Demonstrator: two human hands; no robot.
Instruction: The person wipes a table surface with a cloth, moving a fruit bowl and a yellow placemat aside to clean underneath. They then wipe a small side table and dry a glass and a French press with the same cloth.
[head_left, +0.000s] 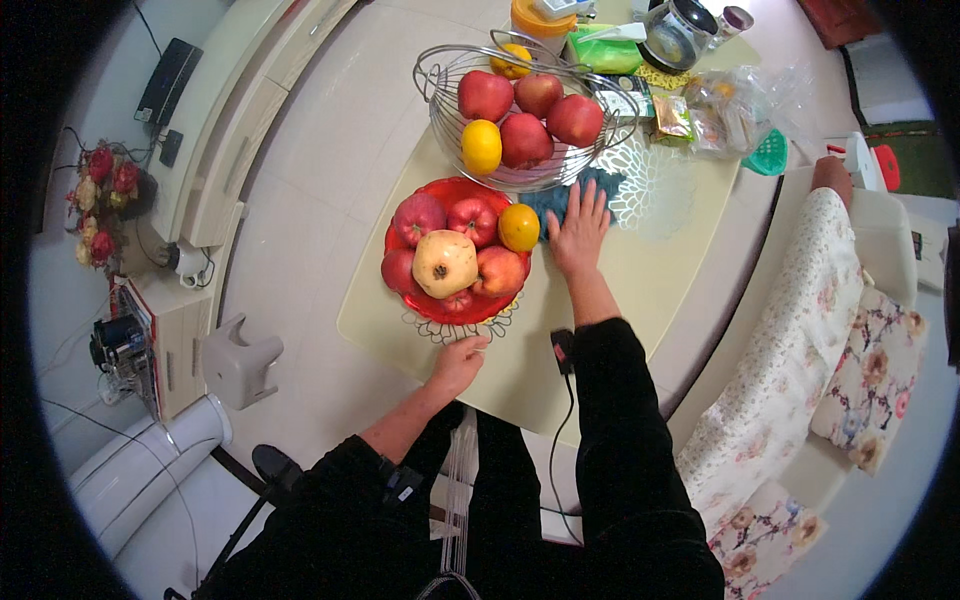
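My right hand (580, 234) lies with spread fingers on a dark teal cloth (551, 204), pressed flat on the cream tabletop (630, 292). Beside it is a red bowl (480, 196) heaped with red apples (420, 219), an orange (519, 227) and a pale round fruit (445, 264) on top. My left hand (459, 366) is at the table's near edge, just below the bowl; its fingers are curled at a silver lacy mat (427, 328), and whether they grip its rim is unclear. Beyond the bowl stands a wire basket (442, 135) with apples and yellow-orange fruit.
At the far end are a tissue pack (606, 51), a glass pot (675, 37), an orange-lidded tub (541, 22) and plastic bags (731, 105). A black cabled device (562, 351) lies by my right sleeve. A stool (238, 361) stands left, a covered sofa (787, 300) right.
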